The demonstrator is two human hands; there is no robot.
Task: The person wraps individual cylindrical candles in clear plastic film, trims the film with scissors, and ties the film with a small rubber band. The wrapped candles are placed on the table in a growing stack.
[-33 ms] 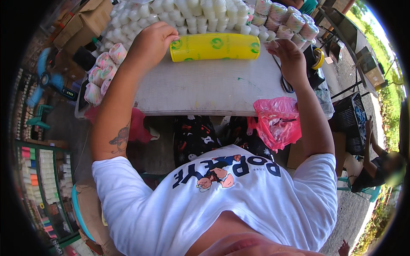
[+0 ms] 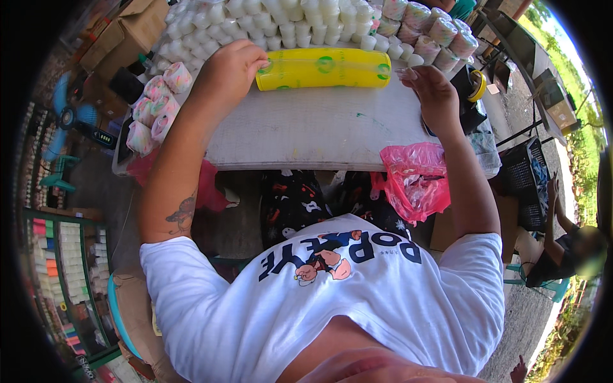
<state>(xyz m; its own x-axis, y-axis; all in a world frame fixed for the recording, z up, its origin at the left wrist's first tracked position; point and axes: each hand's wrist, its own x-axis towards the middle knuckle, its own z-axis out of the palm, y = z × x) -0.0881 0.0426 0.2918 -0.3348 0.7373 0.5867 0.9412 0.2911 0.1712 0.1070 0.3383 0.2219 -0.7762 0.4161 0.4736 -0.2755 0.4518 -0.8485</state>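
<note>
A yellow roll [image 2: 325, 70] with green printed marks and a shiny clear wrap lies crosswise on the white table. At its left end, the fingertips of my left hand [image 2: 233, 67] are pinched together against the roll's edge. My right hand [image 2: 434, 92] is beyond the other end, a little apart from the roll. Its thumb and fingers pinch a scrap of clear plastic film [image 2: 405, 73]. Whether that film joins the roll's wrap I cannot tell.
White cup-like pieces [image 2: 255, 22] are stacked along the far side. Multicoloured wrapped rolls [image 2: 418, 19] stand at the far right, more [image 2: 153, 105] at left. Yellow tape [image 2: 477, 86] sits beyond my right hand. A pink plastic bag [image 2: 415, 182] hangs over the near edge.
My right hand's fingers have shifted slightly right, farther from the roll's end. My left hand is a touch lower, and the yellow roll has moved slightly up and right in the picture.
</note>
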